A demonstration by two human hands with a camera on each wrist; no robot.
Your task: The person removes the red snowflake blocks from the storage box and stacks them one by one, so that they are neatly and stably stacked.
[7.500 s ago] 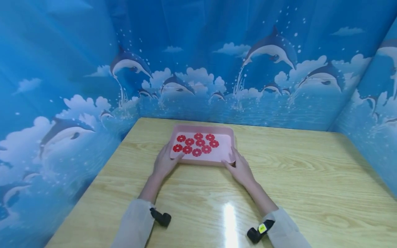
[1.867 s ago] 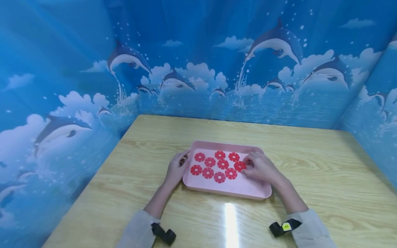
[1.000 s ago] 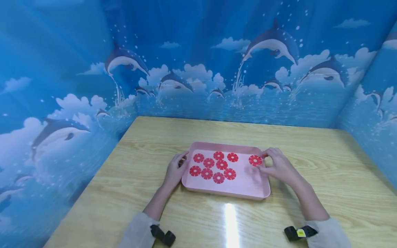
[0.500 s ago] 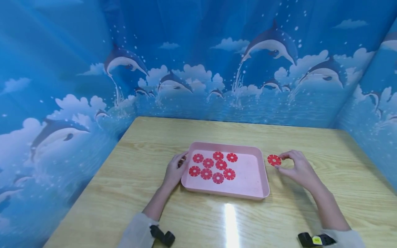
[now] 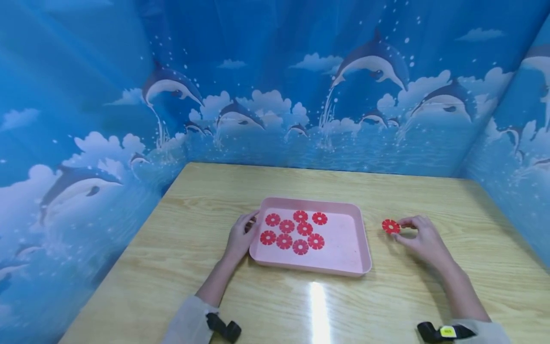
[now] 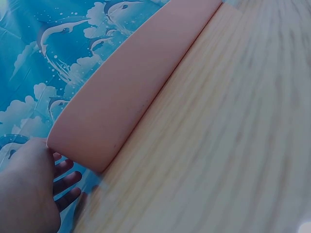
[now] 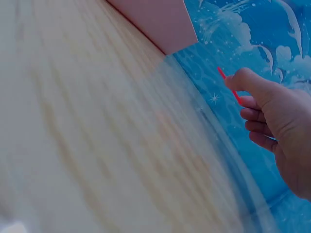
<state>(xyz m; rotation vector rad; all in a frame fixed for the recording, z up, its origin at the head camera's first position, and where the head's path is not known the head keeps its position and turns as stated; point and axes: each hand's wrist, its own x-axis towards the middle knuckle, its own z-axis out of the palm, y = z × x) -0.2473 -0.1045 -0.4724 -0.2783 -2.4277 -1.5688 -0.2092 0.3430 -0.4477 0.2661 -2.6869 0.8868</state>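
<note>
A shallow pink tray (image 5: pixel 339 263) stands on the table with several red notched discs (image 5: pixel 300 247) lying flat inside; each has a pale hole in its middle. My left hand (image 5: pixel 239 240) holds the tray's left side, its thumb at the rim and its other fingers outside the wall, as the left wrist view shows. To the right of the tray, my right hand (image 5: pixel 427 241) pinches one red notched disc (image 5: pixel 391 226) between thumb and finger. The right wrist view shows this disc edge-on, with the remaining fingers curled under my hand.
The light wooden table (image 5: pixel 451 205) extends around the tray. A blue dolphin-print curtain (image 5: pixel 266 143) hangs along its back and sides. Bright glare (image 5: pixel 319 310) marks the table's front. Black wrist cameras (image 5: pixel 438 332) sit on both sleeves.
The tray came nearer and slightly right earlier. My right hand took one disc from among the others, lifted it over the right wall, and moved it rightward. My left hand stays at the tray.
</note>
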